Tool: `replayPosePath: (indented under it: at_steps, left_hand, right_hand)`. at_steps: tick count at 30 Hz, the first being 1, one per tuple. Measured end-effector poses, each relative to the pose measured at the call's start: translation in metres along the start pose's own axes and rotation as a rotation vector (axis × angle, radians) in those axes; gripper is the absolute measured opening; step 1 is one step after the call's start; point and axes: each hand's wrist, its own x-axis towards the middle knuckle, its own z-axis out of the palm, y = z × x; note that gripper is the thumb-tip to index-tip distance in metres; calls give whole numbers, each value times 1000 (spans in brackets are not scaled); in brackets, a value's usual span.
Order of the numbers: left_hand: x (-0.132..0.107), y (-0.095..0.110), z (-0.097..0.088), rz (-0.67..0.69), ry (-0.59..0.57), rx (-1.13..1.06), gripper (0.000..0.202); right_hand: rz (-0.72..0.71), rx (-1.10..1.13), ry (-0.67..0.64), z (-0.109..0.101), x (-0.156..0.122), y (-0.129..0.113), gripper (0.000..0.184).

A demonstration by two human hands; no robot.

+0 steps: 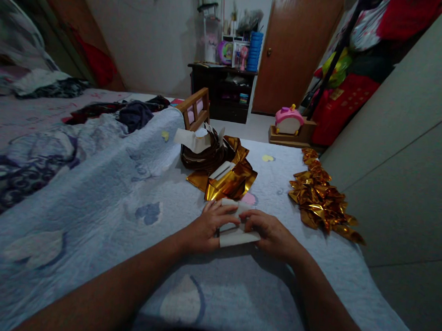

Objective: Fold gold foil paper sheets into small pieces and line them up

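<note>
Both my hands rest on a white sheet of paper [235, 233] lying on the pale blue bedspread [100, 212]. My left hand [209, 228] pinches the paper's left side with fingers curled over its top edge. My right hand [271, 232] presses the right side, its fingers bent onto the sheet. The paper looks folded between them. Just beyond lies a loose heap of gold foil sheets [229, 178], white on their back sides.
A row of folded gold foil pieces [322, 198] lies along the bed's right edge by a grey wall. A brown stack with white paper [203, 149] sits behind the foil. Crumpled clothes [133, 114] lie at the left. A dark shelf [220, 92] and a door stand beyond.
</note>
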Motion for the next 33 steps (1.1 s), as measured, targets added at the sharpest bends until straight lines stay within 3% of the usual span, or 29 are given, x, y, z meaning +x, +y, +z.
replayPosePath:
  at_steps: [6, 10, 14, 20, 25, 33]
  left_hand:
    - [-2, 0, -8, -68, 34, 29, 23]
    - [-2, 4, -7, 57, 95, -170, 22]
    - [0, 11, -5, 26, 50, -351, 13]
    - [3, 13, -9, -56, -8, -392, 30]
    - [2, 12, -10, -75, -18, -408, 31]
    - [2, 10, -6, -236, 10, -466, 25]
  right_hand:
    - [45, 23, -44, 0, -2, 2, 27]
    - [54, 70, -63, -1, -4, 5, 27]
    - [35, 73, -90, -1, -3, 3, 23]
    - [129, 113, -85, -1, 0, -4, 20]
    - [250, 161, -41, -1, 1, -5, 22]
    - [302, 112, 105, 9, 6, -3, 24]
